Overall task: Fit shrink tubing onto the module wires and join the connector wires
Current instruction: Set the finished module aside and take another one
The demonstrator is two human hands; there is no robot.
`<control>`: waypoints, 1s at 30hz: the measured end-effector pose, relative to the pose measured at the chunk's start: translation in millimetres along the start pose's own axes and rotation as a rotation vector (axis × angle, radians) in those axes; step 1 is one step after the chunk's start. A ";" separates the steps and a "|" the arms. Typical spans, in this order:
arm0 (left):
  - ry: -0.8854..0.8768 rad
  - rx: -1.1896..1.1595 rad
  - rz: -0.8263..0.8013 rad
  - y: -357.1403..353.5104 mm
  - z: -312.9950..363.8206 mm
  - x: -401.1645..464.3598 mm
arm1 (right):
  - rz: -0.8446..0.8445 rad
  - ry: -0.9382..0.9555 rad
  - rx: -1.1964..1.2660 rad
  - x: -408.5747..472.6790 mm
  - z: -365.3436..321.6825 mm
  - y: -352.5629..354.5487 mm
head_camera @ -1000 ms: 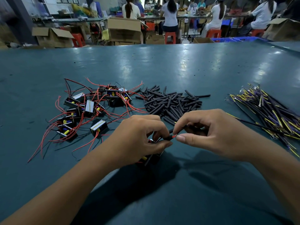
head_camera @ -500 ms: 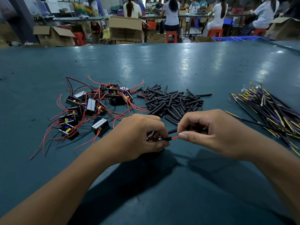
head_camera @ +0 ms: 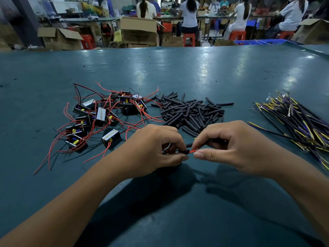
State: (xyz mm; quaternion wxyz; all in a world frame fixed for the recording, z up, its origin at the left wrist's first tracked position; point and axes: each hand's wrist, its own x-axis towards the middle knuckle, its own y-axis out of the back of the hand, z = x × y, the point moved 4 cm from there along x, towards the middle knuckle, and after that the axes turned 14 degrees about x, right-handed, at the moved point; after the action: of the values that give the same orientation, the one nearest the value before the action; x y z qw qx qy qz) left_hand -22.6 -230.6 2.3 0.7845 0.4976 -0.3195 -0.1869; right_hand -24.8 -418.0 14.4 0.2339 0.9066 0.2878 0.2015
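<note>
Two hands meet low over the green desk [head_camera: 178, 72]. Left hand [head_camera: 153, 150] pinches a black tube [head_camera: 184, 152] with a red wire [head_camera: 193, 150] poking from its end. Right hand [head_camera: 236, 148] pinches that wire's tip and grips a black cable [head_camera: 277, 135]. Behind lie modules [head_camera: 106, 114] at left, loose tubing [head_camera: 192, 111] in the middle, and connector wires [head_camera: 302, 120] at right.

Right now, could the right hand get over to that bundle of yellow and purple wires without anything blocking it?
Probably yes. The bundle of yellow and purple wires lies on the table just right of the right hand, with bare surface between. But that hand is busy pinching a red wire, so it would have to let go first.
</note>
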 end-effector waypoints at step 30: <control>0.068 -0.198 0.221 -9.2 9.2 1.2 | 0.102 -0.152 0.266 -1.6 -4.4 9.6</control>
State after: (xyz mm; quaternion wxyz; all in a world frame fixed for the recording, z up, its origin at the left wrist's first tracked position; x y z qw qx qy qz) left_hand -27.8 -241.4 -2.9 0.8558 0.3857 -0.3257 -0.1131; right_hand -24.1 -424.6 22.7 0.1225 0.9556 0.2471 0.1043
